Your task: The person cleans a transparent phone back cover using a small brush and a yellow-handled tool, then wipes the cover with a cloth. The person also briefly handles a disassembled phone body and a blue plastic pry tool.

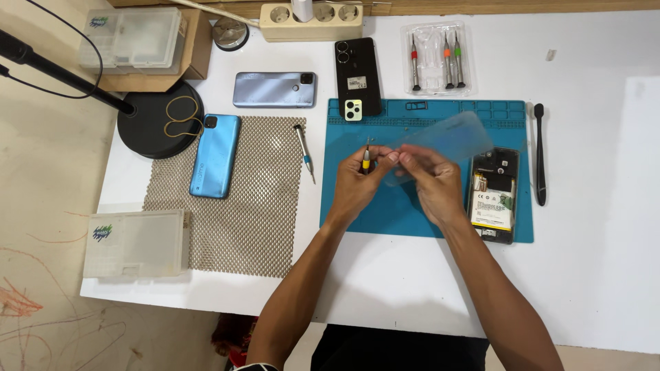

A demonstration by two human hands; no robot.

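While both forearms reach up from the near table edge, the left hand (357, 182) pinches a small yellow-collared screwdriver (366, 159) between thumb and fingers, its tip pointing away from the person. The right hand (433, 182) grips one end of a translucent back cover (447, 141), which is held raised and tilted over the blue work mat (357, 213). The two hands nearly touch at the fingertips.

Just right of the right hand, an opened phone (493, 196) lies on the mat with its battery and circuit board exposed. Right of the mat rests a black brush-like tool (540, 154).

To the left, a mesh pad (240, 220) carries a light blue phone (215, 156) lying back-up, with a second screwdriver (304, 152) at the pad's right edge. A clear plastic parts box (134, 244) sits at the pad's near left corner.

Farther off, a black phone (357, 75) overlaps the mat's far edge, and a grey-blue phone (273, 89) lies to its left. A round black lamp base (148, 130) holds a rubber band (180, 117). At the far edge lie a screwdriver set in a clear tray (435, 58), a power strip (311, 20) and another parts box (130, 38) on a cardboard box.
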